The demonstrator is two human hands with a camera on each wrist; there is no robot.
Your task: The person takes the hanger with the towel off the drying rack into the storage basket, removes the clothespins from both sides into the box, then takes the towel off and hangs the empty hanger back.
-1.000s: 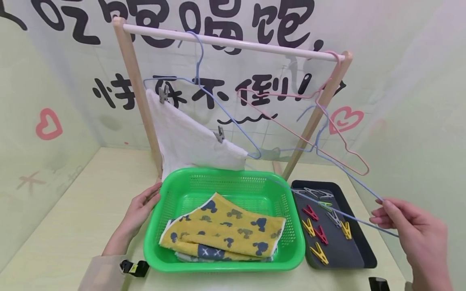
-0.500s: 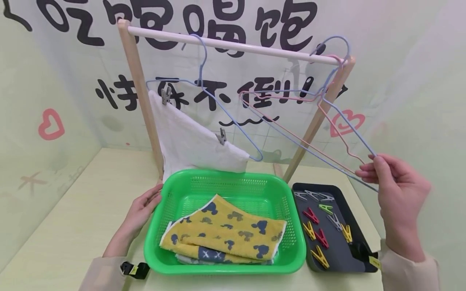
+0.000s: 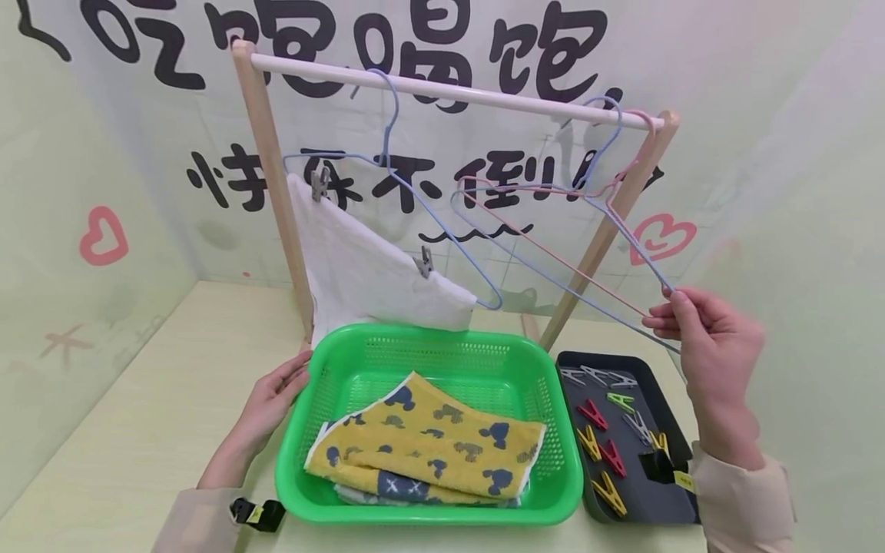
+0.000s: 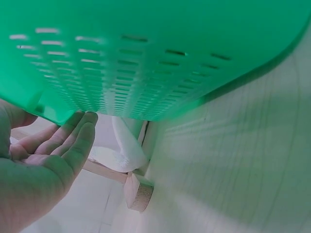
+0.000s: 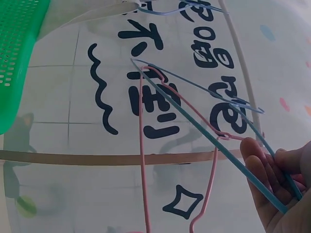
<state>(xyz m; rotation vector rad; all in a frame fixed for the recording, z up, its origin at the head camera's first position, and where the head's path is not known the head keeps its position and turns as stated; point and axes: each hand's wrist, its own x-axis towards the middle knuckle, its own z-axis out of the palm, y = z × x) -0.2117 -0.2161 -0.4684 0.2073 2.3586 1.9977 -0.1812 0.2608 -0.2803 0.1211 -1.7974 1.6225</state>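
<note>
My right hand (image 3: 722,338) pinches the right end of a blue hanger (image 5: 209,134) between thumb and fingers. The blue hook stands at the white rail (image 3: 477,94) of a wooden rack, just left of a pink hanger (image 5: 142,145) hanging at the rail's right end. In the right wrist view the two hangers overlap. At the left side of a green basket (image 3: 429,516) lies my left hand (image 3: 266,399), extended fingers touching its wall near the rim. Inside the basket is a folded yellow towel (image 3: 442,438) with dark blue figures.
A white cloth (image 3: 380,269) hangs by two grey clothespins from another blue hanger (image 3: 389,127) on the rail's left part. Right of the basket, a dark tray (image 3: 643,499) holds several coloured clothespins. The rack's wooden posts stand behind the basket.
My right hand has brought the blue hanger up and leftward; its hook rose from below the rail, above it, and is now lower at the rail. The left hand has stayed at the basket.
</note>
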